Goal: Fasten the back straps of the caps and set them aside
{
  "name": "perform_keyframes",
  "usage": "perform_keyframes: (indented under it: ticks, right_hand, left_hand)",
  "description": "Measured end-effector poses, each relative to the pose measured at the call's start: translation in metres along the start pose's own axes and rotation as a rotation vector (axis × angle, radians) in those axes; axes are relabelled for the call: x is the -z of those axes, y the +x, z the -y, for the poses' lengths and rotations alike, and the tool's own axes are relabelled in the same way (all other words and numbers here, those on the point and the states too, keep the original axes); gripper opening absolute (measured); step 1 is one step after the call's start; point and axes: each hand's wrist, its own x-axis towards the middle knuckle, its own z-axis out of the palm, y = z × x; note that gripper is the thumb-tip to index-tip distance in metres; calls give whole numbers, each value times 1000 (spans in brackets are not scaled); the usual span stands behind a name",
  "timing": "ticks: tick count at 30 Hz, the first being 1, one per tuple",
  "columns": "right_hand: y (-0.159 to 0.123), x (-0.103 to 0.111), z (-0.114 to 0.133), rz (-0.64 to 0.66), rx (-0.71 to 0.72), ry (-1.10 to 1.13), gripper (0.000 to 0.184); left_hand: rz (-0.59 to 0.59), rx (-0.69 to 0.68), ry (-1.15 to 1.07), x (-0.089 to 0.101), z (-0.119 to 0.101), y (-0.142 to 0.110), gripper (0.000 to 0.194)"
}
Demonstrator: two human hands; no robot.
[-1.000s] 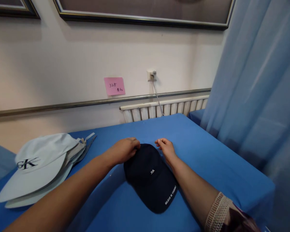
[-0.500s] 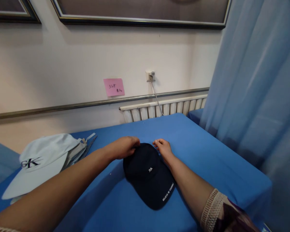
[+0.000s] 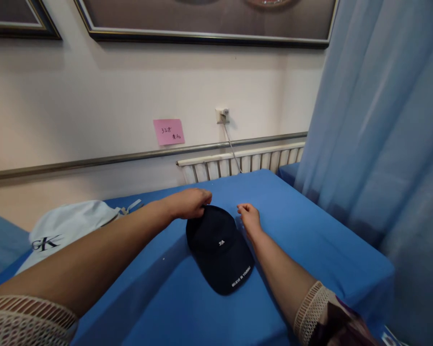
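Observation:
A dark navy baseball cap [image 3: 216,242] rests on the blue sheet, its brim toward me. It has a small white emblem in front and white lettering on the brim's edge. At the cap's far left edge, my left hand [image 3: 191,203] has its fingers closed on the fabric. My right hand [image 3: 250,218] is just beyond the cap's right side with thumb and fingers pinched together. What the pinch holds, if anything, is too small to make out. On the left, partly behind my left forearm, lies a pale blue cap [image 3: 72,216] with black "CK" letters.
The blue-covered bed [image 3: 292,250] stands against the wall. A pink note [image 3: 169,132], a metal rail [image 3: 130,156], a radiator [image 3: 252,163] and a plugged-in socket [image 3: 222,116] are behind it. A blue curtain [image 3: 368,120] hangs at the right.
The navy cap has shifted slightly away from me, with my left hand still on its edge. My right hand has moved a little to the right. My left forearm covers more of the pale cap.

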Motion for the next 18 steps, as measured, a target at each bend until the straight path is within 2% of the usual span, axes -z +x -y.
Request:
perform_keyframes:
  ticks: [5,8,10,13,16,18]
  right_hand:
    - [-19,34,20,-106,-12,49,21]
    - [-51,52,24,-85,-51,78,23]
    - [-76,62,23,-50,-80,86,24]
    - [-115,76,19,52,-255,92,26]
    - [-148,84,20,99,-468,183,32]
    - [-163,81,21,160,-626,296,32]
  left_hand:
    - [-96,3,-33,9,11,17,27]
    - [-151,39,-84,5,17,16,28]
    - [-180,69,-101,-4,18,8,29]
    - [-297,136,-170,-30,12,-16,30]
    - [-576,273,-410,-73,-1,-48,22]
    - [-698,408,-594,-106,-11,-67,23]
